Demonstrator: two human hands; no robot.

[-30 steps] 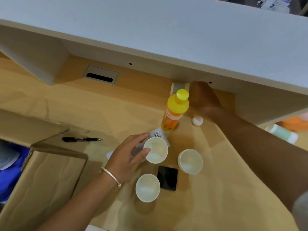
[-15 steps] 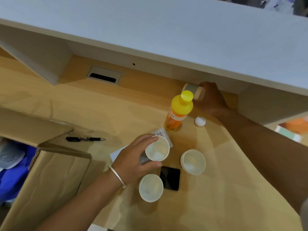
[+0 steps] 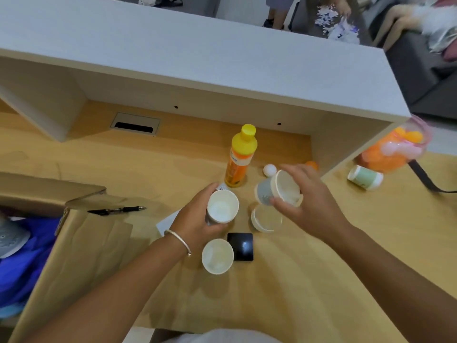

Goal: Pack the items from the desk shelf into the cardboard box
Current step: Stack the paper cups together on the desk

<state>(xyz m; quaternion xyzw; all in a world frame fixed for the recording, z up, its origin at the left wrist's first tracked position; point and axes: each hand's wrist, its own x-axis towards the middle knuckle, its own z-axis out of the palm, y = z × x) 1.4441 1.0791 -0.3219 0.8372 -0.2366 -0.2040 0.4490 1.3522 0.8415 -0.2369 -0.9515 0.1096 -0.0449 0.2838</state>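
My left hand [image 3: 197,216] grips a white paper cup [image 3: 222,206], held upright just above the desk. My right hand [image 3: 311,199] holds a second paper cup [image 3: 279,190], grey-sided and tilted on its side, above a third cup [image 3: 265,219] that stands on the desk. A fourth cup [image 3: 217,256] stands nearer to me beside a black square item [image 3: 240,246]. An orange bottle with a yellow cap [image 3: 238,157] stands under the shelf [image 3: 197,58]. The cardboard box [image 3: 81,256] lies at the left, its flap open.
A white ball [image 3: 269,169] and an orange ball [image 3: 312,164] lie by the bottle. A black pen [image 3: 116,210] rests near the box flap. At right lie a pale green tub [image 3: 365,178] and a bag of orange balls [image 3: 393,149]. White paper [image 3: 170,220] lies under my left hand.
My right hand has drawn the grey-sided cup out from under the shelf toward me, over the standing cup. My left hand has closed round its cup and lifted it slightly.
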